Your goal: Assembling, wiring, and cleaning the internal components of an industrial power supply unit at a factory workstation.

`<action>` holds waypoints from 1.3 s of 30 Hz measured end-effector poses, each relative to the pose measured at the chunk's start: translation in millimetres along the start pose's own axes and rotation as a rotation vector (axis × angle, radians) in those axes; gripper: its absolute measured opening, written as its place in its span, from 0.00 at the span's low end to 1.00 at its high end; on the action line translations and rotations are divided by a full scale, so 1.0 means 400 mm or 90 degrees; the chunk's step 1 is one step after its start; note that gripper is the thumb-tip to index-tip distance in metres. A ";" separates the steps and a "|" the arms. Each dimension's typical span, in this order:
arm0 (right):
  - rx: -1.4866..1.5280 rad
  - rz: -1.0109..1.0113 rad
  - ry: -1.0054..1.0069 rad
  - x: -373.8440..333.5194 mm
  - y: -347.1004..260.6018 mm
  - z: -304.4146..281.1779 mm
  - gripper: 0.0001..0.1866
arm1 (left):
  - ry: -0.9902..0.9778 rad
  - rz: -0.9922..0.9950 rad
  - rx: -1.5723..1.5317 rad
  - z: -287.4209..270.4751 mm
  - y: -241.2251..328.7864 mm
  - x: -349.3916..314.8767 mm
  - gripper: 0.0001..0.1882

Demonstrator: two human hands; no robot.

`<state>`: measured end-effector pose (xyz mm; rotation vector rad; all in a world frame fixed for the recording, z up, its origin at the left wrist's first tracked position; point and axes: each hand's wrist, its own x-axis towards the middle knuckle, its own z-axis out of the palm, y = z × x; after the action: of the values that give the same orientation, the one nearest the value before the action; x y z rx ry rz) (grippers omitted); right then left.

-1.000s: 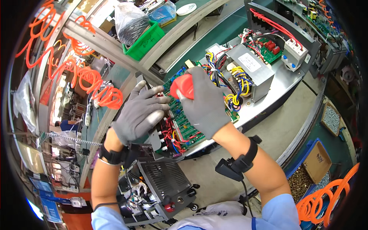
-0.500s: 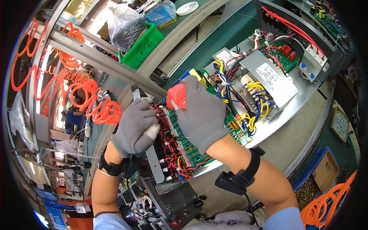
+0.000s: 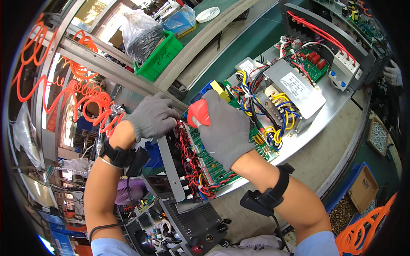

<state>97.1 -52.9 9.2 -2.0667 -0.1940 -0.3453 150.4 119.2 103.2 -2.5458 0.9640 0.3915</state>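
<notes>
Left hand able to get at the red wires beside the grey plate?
Likely yes: the red wires lie mostly uncovered, with the left hand at their far end. The right hand, gripping a red handle, is off to their right. Can't tell whether the left holds anything.

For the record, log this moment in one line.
left hand: near grey panel; right hand: gripping red object; nearby: green circuit board

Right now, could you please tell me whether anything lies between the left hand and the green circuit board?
Yes: red and black wires run along the left edge of the green circuit board, between it and the left hand.
</notes>
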 end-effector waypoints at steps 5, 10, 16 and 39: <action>0.009 -0.013 0.005 -0.007 0.000 0.002 0.22 | -0.175 -0.069 0.035 -0.028 0.010 0.033 0.17; 0.030 -0.037 0.026 -0.011 0.008 0.000 0.21 | -0.337 -0.064 0.102 -0.040 0.026 0.071 0.18; 0.072 -0.043 0.044 -0.016 0.019 -0.007 0.19 | -0.302 0.015 0.111 -0.026 0.005 0.072 0.20; 0.142 -0.001 0.072 -0.051 0.014 -0.008 0.17 | -0.260 0.015 0.087 -0.003 0.007 0.053 0.19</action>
<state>79.0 -58.3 -0.6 -1.8227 -0.1586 -0.4215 163.9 104.6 95.3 -2.2126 0.8326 0.7866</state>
